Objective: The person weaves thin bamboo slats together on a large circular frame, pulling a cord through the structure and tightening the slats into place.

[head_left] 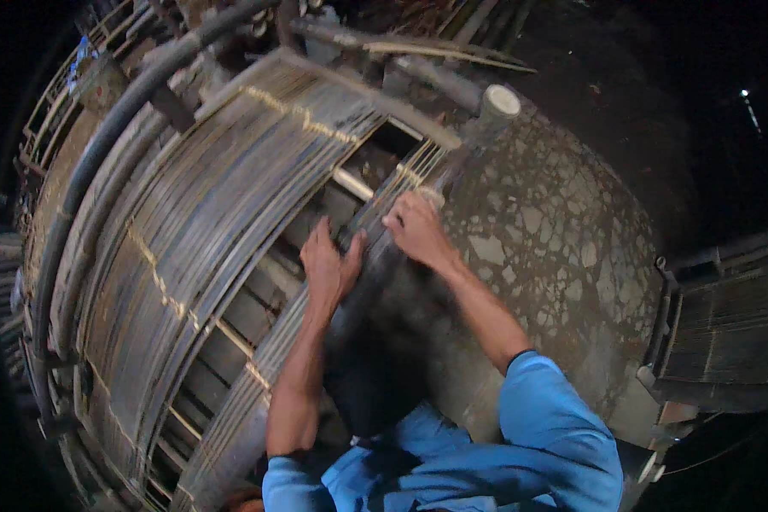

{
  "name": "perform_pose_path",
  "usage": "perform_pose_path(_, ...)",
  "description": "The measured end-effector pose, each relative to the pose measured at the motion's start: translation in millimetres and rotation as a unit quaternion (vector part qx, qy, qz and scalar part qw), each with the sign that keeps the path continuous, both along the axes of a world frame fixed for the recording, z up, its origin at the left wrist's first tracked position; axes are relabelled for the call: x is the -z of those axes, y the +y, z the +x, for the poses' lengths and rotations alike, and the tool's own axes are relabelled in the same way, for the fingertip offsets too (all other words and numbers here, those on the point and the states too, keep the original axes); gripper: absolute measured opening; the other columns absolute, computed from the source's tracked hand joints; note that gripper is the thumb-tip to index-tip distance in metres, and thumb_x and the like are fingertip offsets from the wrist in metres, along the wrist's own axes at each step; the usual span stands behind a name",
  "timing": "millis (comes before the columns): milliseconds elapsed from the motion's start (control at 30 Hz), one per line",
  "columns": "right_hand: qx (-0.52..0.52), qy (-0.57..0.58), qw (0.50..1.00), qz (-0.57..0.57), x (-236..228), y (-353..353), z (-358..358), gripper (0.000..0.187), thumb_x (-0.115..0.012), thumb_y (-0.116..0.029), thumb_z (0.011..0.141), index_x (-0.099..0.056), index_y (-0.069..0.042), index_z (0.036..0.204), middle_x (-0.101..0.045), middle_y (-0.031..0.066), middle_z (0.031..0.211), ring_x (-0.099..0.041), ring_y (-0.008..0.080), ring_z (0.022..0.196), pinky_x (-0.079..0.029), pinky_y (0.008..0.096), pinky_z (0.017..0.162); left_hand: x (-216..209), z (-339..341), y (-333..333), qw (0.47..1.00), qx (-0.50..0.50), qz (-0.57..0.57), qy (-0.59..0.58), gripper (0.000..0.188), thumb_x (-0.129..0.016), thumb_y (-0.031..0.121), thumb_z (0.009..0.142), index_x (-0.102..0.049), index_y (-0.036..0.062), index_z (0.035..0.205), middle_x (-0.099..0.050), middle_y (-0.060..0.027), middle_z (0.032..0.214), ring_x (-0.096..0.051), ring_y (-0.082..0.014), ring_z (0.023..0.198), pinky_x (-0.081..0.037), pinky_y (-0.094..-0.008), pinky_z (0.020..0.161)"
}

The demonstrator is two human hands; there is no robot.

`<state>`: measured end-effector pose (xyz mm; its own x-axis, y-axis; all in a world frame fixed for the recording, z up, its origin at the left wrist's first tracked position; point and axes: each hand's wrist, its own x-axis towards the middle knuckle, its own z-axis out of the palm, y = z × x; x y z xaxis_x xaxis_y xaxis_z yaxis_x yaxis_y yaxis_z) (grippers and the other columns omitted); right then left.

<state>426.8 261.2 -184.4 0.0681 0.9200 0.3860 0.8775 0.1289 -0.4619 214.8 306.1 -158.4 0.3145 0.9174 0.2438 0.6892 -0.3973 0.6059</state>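
Over a frame lie many long thin grey strips, bound crosswise by pale yellow cord. A narrower band of the same strips runs along the near side, with a gap between it and the wide part. My left hand is over this band, fingers stretched and thumb apart, with nothing seen in it. Farther along the band, my right hand has its fingers curled in at the strips. What it pinches is hidden. A small pale round thing shows just beyond its knuckles.
A wooden bar edges the frame's far end, by a post with a pale round top. Dark curved poles line the left. The floor is stone-patched. At right stands another strip-covered frame. Loose poles lie far off.
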Motion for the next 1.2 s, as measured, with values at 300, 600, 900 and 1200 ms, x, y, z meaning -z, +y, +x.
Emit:
perform_pose_path(300, -0.068, 0.547, 0.834, 0.019, -31, 17, 17, 0.036, -0.056, -0.027, 0.106, -0.07, 0.004, 0.095, -0.064, 0.0139, 0.13, -0.061, 0.0175, 0.102, -0.047, 0.0314, 0.09, 3, 23, 8, 0.974, -0.129, -0.164, 0.083, 0.06, -0.053, 0.058, 0.098, -0.078, 0.0046, 0.106, -0.071, -0.0308, 0.094, -0.069, -0.0488, 0.096, -0.053, -0.0541, 0.087)
perform_pose_path(600, -0.163, 0.806, 0.566, 0.059, -25, 46, 23, 0.036, -0.054, -0.032, 0.108, -0.066, 0.001, 0.099, -0.062, 0.0031, 0.077, -0.053, 0.0142, 0.067, -0.049, 0.03, 0.079, -3, 15, 17, 0.974, -0.055, -0.207, 0.067, 0.054, -0.052, 0.059, 0.099, -0.08, 0.0126, 0.105, -0.072, -0.0279, 0.095, -0.069, -0.0477, 0.095, -0.053, -0.0528, 0.087)
perform_pose_path(900, -0.025, 0.707, 0.706, 0.047, -28, -11, -24, 0.031, -0.056, -0.024, 0.107, -0.06, -0.003, 0.084, -0.047, 0.0008, 0.074, -0.041, 0.0133, 0.064, -0.041, 0.032, 0.07, -5, 19, 19, 0.97, -0.058, -0.206, 0.119, 0.052, -0.049, 0.056, 0.101, -0.079, 0.014, 0.106, -0.071, -0.0281, 0.09, -0.069, -0.049, 0.087, -0.054, -0.0557, 0.082)
perform_pose_path(1200, 0.081, 0.752, 0.645, 0.111, -61, -120, 94, 0.021, -0.05, -0.015, 0.106, -0.057, 0.001, 0.095, -0.064, 0.0208, 0.112, -0.056, 0.0312, 0.119, -0.043, 0.0494, 0.112, 4, -57, -52, 0.999, -0.008, 0.029, 0.034, 0.051, -0.075, 0.03, 0.087, -0.064, 0.0052, 0.13, -0.059, -0.0209, 0.132, -0.048, -0.0414, 0.13, -0.04, -0.0541, 0.109)
